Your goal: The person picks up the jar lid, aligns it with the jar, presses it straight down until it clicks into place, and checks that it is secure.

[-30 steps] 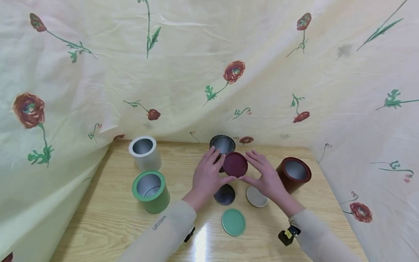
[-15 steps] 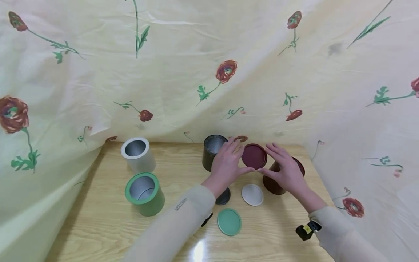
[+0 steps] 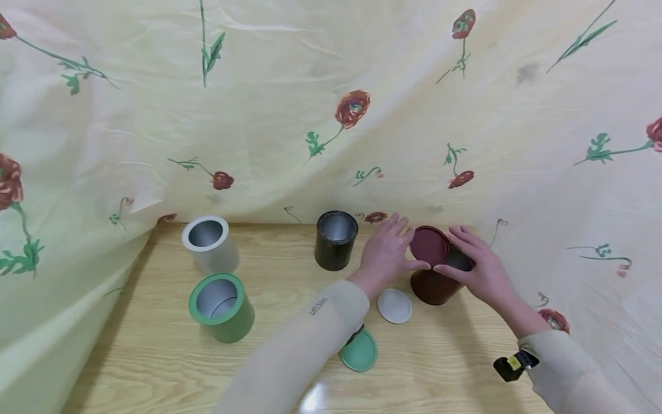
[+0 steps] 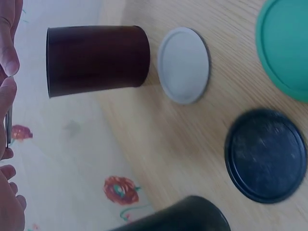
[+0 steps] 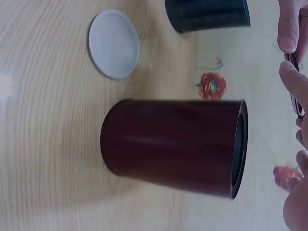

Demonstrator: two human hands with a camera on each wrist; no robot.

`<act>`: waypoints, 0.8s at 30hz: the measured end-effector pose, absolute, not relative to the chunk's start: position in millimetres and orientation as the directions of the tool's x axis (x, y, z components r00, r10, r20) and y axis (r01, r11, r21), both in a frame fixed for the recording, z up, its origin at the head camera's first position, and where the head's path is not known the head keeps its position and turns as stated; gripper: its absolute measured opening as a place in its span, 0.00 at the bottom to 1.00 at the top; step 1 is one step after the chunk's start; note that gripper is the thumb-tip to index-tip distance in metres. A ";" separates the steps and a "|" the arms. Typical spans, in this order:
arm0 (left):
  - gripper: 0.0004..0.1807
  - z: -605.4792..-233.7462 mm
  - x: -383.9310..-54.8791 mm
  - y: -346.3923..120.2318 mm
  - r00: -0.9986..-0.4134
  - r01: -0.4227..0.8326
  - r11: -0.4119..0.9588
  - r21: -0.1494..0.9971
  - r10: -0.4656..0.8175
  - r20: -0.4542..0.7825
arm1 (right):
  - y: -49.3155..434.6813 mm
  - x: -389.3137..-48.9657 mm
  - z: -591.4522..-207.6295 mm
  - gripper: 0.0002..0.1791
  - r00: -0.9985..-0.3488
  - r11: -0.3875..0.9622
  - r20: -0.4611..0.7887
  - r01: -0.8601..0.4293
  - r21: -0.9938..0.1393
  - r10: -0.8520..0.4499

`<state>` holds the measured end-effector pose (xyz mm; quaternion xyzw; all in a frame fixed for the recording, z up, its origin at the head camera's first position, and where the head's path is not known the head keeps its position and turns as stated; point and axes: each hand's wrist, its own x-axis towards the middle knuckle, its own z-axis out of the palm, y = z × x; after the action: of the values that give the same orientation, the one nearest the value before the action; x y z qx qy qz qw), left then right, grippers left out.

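Both hands hold a dark red round lid by its rim, thumbs at the near edge and fingers along the sides. My left hand grips its left side, my right hand its right side. The lid is held over the open top of a dark red canister, apart from it. Seen from the right wrist, the lid is edge-on, beyond the canister's open rim. A white lid lies on the table beside the canister's base.
A black canister stands at the back. White and green canisters stand open at the left. A green lid lies near the front, partly behind my left sleeve. The left wrist view also has a black lid on the table.
Both hands have carried the dark red lid to the right, from near the black canister to above the dark red one. The head view has turned slightly right; the canisters stay put.
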<state>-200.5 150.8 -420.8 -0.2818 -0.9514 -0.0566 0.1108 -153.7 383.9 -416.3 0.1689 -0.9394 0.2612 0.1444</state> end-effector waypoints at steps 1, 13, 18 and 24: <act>0.50 -421.5 -201.2 154.7 -0.815 0.552 0.833 0.044 0.527 0.242 | 387.2 -152.8 -416.4 0.42 -0.904 0.810 0.354 -0.386 -0.442 -0.238; 0.49 -429.3 -203.2 185.7 -0.818 0.559 0.827 0.068 0.537 0.205 | 415.3 -148.3 -420.6 0.41 -0.928 0.831 0.307 -0.336 -0.443 -0.212; 0.49 -431.6 -202.6 196.3 -0.818 0.563 0.824 0.072 0.542 0.192 | 426.4 -146.6 -421.5 0.41 -0.942 0.838 0.264 -0.310 -0.448 -0.208; 0.47 -435.5 -202.0 205.7 -0.810 0.579 0.810 0.099 0.557 0.181 | 436.9 -144.1 -421.7 0.42 -0.955 0.856 0.222 -0.279 -0.434 -0.199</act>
<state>-202.0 205.7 -435.5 -0.2994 -0.9485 -0.0749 0.0719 -144.1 436.9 -421.7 0.1246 -0.9597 0.2372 0.0846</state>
